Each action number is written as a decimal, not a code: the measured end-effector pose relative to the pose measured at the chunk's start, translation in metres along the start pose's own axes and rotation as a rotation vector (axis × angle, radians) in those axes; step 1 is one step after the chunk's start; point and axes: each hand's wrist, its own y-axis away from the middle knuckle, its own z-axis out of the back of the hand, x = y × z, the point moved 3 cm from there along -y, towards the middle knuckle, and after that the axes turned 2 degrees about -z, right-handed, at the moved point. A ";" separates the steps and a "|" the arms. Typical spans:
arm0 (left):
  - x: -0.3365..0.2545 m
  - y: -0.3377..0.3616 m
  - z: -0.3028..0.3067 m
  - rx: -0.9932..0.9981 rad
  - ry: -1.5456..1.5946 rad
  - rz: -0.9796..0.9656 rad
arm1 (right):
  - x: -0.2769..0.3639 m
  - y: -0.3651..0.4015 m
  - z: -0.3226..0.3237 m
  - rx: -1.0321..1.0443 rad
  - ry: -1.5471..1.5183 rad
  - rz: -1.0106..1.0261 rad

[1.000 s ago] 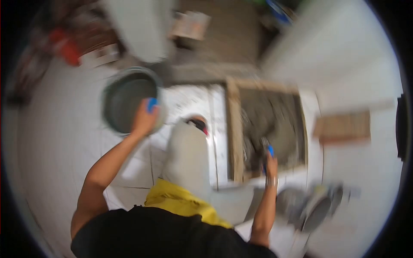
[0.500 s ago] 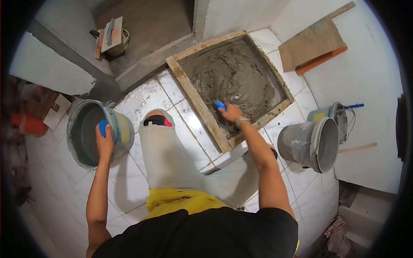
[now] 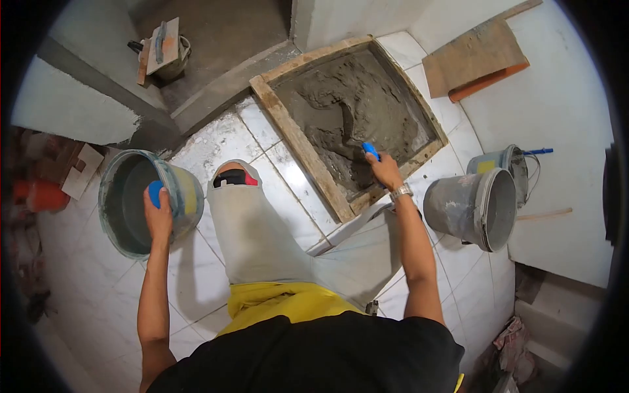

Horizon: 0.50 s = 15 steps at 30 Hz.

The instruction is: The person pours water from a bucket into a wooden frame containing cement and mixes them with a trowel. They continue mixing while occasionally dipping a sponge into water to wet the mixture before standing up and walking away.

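My right hand (image 3: 388, 171) is closed round the blue handle of a trowel (image 3: 371, 151). Its blade (image 3: 348, 123) is partly sunk in wet grey mortar (image 3: 377, 92) inside a wooden-framed mixing box (image 3: 298, 154). On the left, my left hand (image 3: 158, 213) is closed at the rim of a grey-green bucket (image 3: 187, 196) with a yellow patch. A rounded blue object (image 3: 155, 194) is held in its fingers; its kind I cannot make out. The bucket's inner wall shows, but its contents are hard to tell.
A tipped grey bucket (image 3: 458, 208) lies to the right, with another bucket (image 3: 514, 169) behind it. A wooden board (image 3: 475, 59) leans against the right wall. A float (image 3: 164, 49) rests on a container at the upper left. White tiles (image 3: 190, 275) cover the floor.
My right hand has moved right with the trowel, and its blade now shows in a scraped mortar heap. The left hand stays at the bucket rim. The view has shifted slightly.
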 end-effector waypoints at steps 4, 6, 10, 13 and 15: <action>0.002 0.000 -0.002 -0.003 0.039 -0.013 | -0.002 0.033 0.013 -0.038 0.285 0.239; 0.005 -0.002 -0.002 0.005 0.037 -0.048 | 0.004 0.025 -0.004 0.035 0.318 0.228; 0.018 -0.007 -0.003 0.037 0.067 -0.043 | 0.014 0.007 -0.028 0.041 0.665 0.304; 0.052 -0.024 -0.009 0.077 0.052 -0.111 | 0.015 -0.004 -0.009 -0.073 0.616 0.259; 0.047 -0.021 -0.009 0.133 0.054 -0.126 | 0.018 0.012 -0.002 -0.113 0.521 0.189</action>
